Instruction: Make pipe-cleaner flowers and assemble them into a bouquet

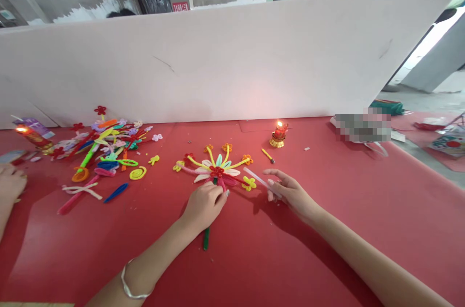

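Near the middle of the red table, my left hand is closed around the green stem of a pipe-cleaner flower. This flower has white, pink and pale green petals, a red centre, and curved arms tipped with small yellow, orange and red blossoms. The stem's lower end shows below my hand. Just right of the flower, my right hand pinches a translucent glue stick between thumb and fingers, its free end pointing up and left near a yellow blossom. Behind them a lit red candle stands in a gold holder.
A short yellow stick with a dark tip lies before the candle. Left is a pile of pipe-cleaner pieces, with another lit candle and another person's hand beyond. A white panel borders the table's back.
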The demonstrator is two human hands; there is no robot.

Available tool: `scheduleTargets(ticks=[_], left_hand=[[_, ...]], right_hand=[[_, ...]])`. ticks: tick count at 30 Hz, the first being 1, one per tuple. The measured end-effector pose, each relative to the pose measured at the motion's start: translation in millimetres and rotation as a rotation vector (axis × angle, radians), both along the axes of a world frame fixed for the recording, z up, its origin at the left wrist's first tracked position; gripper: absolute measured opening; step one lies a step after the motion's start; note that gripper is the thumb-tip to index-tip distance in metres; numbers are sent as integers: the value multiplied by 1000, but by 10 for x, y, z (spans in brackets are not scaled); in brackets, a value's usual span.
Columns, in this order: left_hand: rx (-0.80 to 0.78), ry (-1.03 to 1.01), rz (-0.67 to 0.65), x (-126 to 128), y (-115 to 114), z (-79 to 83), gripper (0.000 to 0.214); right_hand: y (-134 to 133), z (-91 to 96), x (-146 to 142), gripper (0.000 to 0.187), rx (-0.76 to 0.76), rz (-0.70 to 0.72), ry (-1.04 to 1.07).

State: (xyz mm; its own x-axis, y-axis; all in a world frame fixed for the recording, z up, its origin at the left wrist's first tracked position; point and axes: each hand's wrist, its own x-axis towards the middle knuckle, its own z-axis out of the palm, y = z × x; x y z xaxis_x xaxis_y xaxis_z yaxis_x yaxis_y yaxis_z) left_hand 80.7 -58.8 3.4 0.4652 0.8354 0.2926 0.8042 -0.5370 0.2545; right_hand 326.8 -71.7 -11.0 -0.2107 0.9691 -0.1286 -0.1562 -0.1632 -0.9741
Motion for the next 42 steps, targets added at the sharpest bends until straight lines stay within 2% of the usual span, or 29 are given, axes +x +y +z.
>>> scheduleTargets(ticks=[3,5,8,13,17,22,26,29,31,36,39,42], left_hand=[[-16,3,-147,34,-37,2,30],[-27,7,-200,45,-43,1,28],[-46,36,-210,44,-32,3,27],[-43,79,-211,35,-19,-6,26],[-23,86,-219,32,-18,-24,26],[128,90,-280,22,-36,-20,28],[360,194,-501,58,-124,4,30],[400,222,-622,115,-197,-1,30],[353,225,-612,147,-215,-17,27],[138,195,-358,157,-166,-45,21],[97,194,-327,150,-144,-40,21],[94,192,-329,157,-144,-34,21]], right_hand=[[3,-11,1,46,62,-2,26],[1,-8,-3,38,63,-6,20],[-7,14,-7,32,19,8,-15],[2,9,7,41,19,-3,19],[24,-16,18,30,-29,-6,81],[47,0,33,30,-93,-38,228],[58,6,56,36,-98,55,341],[31,-13,43,41,-82,147,402],[-10,-40,8,42,-97,264,431],[-158,-72,-165,38,-159,580,485],[-329,-10,-342,33,-221,581,596],[-611,68,-573,38,-346,571,746]])
